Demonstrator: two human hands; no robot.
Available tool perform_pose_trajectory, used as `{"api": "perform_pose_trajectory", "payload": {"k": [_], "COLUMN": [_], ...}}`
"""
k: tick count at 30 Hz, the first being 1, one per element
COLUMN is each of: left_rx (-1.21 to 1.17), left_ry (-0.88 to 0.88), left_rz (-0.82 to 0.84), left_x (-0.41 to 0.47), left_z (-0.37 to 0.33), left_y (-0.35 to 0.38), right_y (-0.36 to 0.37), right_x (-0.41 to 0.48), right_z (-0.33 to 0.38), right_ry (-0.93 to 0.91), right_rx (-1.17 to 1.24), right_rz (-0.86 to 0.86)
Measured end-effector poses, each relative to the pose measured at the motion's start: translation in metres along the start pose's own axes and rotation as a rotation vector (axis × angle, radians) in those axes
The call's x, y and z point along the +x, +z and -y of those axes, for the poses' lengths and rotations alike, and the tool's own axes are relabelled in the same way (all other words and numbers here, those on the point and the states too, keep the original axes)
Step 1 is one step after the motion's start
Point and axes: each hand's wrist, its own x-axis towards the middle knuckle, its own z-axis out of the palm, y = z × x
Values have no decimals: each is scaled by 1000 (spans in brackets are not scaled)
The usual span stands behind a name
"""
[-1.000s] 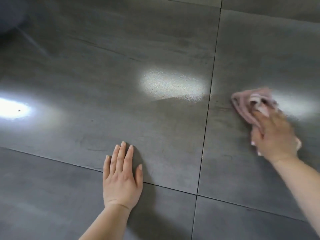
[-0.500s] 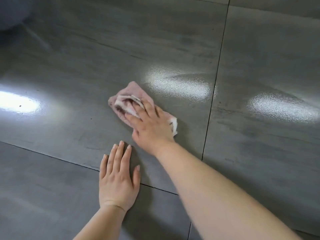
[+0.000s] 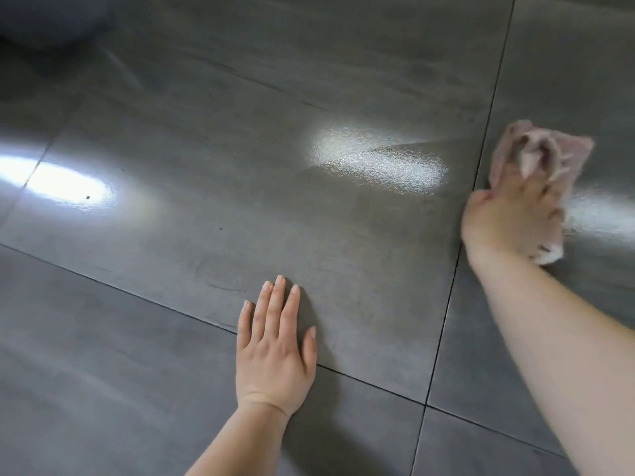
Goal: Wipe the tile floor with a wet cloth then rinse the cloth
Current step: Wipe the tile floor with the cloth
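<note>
A crumpled pink cloth (image 3: 563,146) lies on the dark grey tile floor (image 3: 240,201) at the right, just past a vertical grout line. My right hand (image 3: 512,214) presses on the cloth, its fingers bent into the folds; the hand and cloth are blurred. My left hand (image 3: 275,352) lies flat on the floor at lower centre, fingers straight and together, across a grout line. A wet sheen shows on the tile left of the cloth.
Bright light reflections sit at the far left (image 3: 65,187) and centre (image 3: 378,163) of the tile. A dark rounded object (image 3: 51,18) is at the top left corner. Grout lines (image 3: 446,304) cross the floor.
My right hand swept the cloth from the right to the middle tile above my left hand, then back to the right past the grout line. My left hand stayed flat in place.
</note>
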Motion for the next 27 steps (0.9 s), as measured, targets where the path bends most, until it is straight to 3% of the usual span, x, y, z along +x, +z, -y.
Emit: {"api": "perform_pose_trajectory", "payload": {"k": [5,6,8,11,16,18,21,22,24,27], "left_rx": [4,4,-9,-17,-14,-1,-1,0,-12,-29], "left_ry": [19,22,17,8,18,20,21,22,12,-8], "left_rz": [3,0,-1,4,-49,-47,-36,-28,-11,17], "left_x": [1,1,1,0,-1,-1,0,-1,-2,-2], "left_z": [-1,-1,-1,-3,-2,-3,-4,-4,-4,-6], "left_y": [-3,-3,-4,-4,-2,-2,-2,-2,-4,-6], "right_y": [44,46,36,13,-36,-33,-16,-10,13,42], "right_x": [-99,-103,-81,-24,18,13,-10,-24,-62,-130], "right_z": [86,82,60,-4,-154,-156,-86,-57,-19,-22], "right_ry": [-778,-944,-1092,-957,-243,-93,74,49,-190,-625], "right_rx": [-10,-34,-85,-147,-202,-100,-92,-85,-56,-70], "right_rz": [362,323,237,107,56,4,-81,-36,69,-23]}}
